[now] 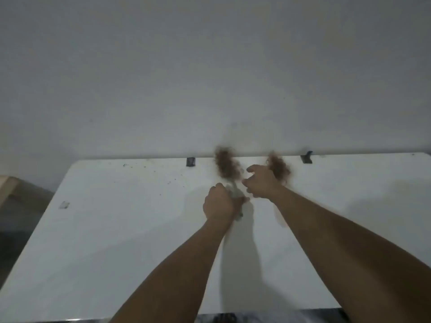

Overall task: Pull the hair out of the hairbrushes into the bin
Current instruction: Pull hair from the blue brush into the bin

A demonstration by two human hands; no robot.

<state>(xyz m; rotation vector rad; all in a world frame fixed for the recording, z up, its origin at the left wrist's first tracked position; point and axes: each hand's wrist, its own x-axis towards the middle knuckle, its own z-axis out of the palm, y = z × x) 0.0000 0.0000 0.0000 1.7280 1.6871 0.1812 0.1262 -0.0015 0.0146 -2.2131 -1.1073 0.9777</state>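
Observation:
My left hand (219,203) is closed around the pale handle of a hairbrush (234,194), held above the white table (116,229). That brush's head points away from me and is packed with brown hair (227,166). My right hand (261,183) hovers just right of it, fingers spread and curled toward the brush, with nothing in them. Behind my right wrist is a second clump of brown hair (278,167), apparently on another brush; its handle is hidden by my hand. Everything is motion-blurred. No bin is in view.
The table stands against a plain grey wall. Two dark clips (190,162) (306,157) sit on its far edge. Small dark specks (149,166) dot the far left part, and a small tag (64,205) lies near the left edge. A tan object (7,190) stands left of the table.

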